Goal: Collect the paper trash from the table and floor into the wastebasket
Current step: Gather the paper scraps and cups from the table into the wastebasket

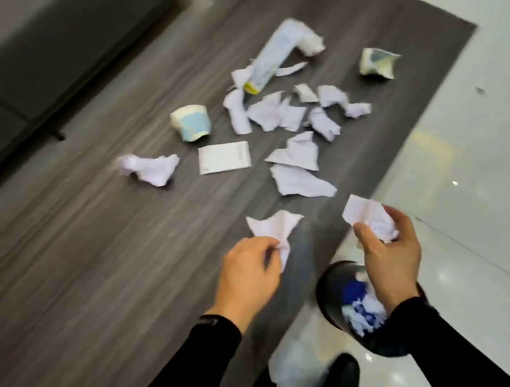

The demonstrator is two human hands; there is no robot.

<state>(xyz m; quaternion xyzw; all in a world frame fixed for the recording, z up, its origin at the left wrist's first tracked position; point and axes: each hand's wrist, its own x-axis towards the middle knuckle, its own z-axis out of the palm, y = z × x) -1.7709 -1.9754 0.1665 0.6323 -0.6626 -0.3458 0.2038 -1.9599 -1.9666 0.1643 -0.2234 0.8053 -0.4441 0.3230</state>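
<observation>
Several torn and crumpled white paper scraps lie across the dark wood-grain table, along with a flat white slip and crushed paper cups. My left hand pinches a white paper scrap just above the table's near edge. My right hand grips a crumpled white paper wad above the black wastebasket. The basket stands on the floor beside the table and holds white and blue paper. A white sheet lies on the floor near my shoe.
A crushed cup sits near the table's far right edge, and a long bent paper tube lies at the back. A grey sofa runs along the left. Glossy white floor tiles lie to the right.
</observation>
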